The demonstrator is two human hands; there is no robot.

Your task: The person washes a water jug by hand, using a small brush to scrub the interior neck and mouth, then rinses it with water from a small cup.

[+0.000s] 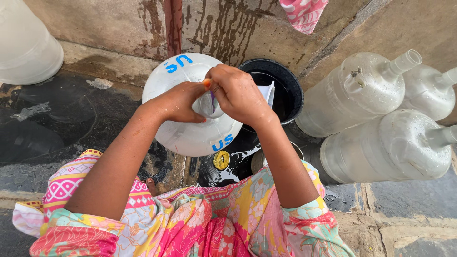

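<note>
Both hands meet at the neck of the upright water jug (pixel 190 135): left hand (pixel 183 101) fingers wrap the neck, right hand (pixel 238 94) fingers pinch its mouth from above.

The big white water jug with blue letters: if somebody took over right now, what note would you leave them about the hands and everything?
Left hand: gripping the neck of the upright large white translucent plastic water jug.
Right hand: closed over the jug's mouth, fingers pinching something small there; what it is cannot be told.
Nearby: round black plastic bucket behind the jug, with a white piece inside; three clear plastic water jugs lying on their sides to the right; small yellow cap on the wet ground below the jug.
Done: jug stands upright.
Left: the work at the mouth is under way; whether it is sealed cannot be seen.
</note>
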